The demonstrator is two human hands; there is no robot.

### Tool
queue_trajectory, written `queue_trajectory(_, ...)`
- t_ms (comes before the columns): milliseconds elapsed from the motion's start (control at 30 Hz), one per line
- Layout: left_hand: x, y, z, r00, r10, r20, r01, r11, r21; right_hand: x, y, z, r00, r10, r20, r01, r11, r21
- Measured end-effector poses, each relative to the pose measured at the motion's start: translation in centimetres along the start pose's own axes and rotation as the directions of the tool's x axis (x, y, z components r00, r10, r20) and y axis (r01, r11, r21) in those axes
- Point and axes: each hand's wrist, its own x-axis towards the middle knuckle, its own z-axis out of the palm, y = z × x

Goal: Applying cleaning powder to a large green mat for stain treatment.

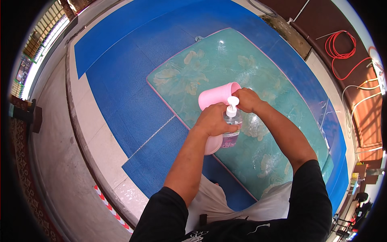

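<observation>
My left hand (213, 119) is closed around a clear pump bottle (231, 140) with a white pump head and purplish-pink contents. My right hand (248, 99) is at the mouth of a pink plastic container (214, 95) that lies tilted on its side; its fingertips are partly hidden inside the rim, so what they hold is unclear. Beneath my left wrist is a round pink lid (213, 144), partly covered by the hand and bottle. Below them a green floral mattress (181, 103) with pink piping lies flat, with whitish patches on its surface.
Blue mesh matting (118, 99) lies under and around the mattress, over pale floor tiles (96, 133). A grey scrap (198, 38) touches the mattress's far edge. Coiled red tubing (340, 45) is at the upper right. Red-and-white striped tape (112, 208) runs along the lower left.
</observation>
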Motion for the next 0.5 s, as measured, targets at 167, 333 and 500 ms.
queue_trajectory(167, 0.1, 0.1, -0.2, 0.999, -0.049, 0.001, 0.049, 0.996, 0.079, 0.7, 3.0, 2.9, 0.994, -0.059, 0.093, -0.025, 0.701, 0.712)
queue_trajectory(333, -1.4, -1.7, -2.8, 0.962, -0.228, -0.15, 0.245, 0.964, 0.106, 0.6, 2.1, 0.7, 0.993, 0.106, 0.047, -0.095, 0.518, 0.85)
queue_trajectory(500, -3.9, -5.6, -5.9, 0.784, -0.363, -0.503, 0.449, 0.892, 0.055, 1.7, 1.9, -0.7, 0.96, 0.278, -0.042, -0.051, 0.32, 0.946)
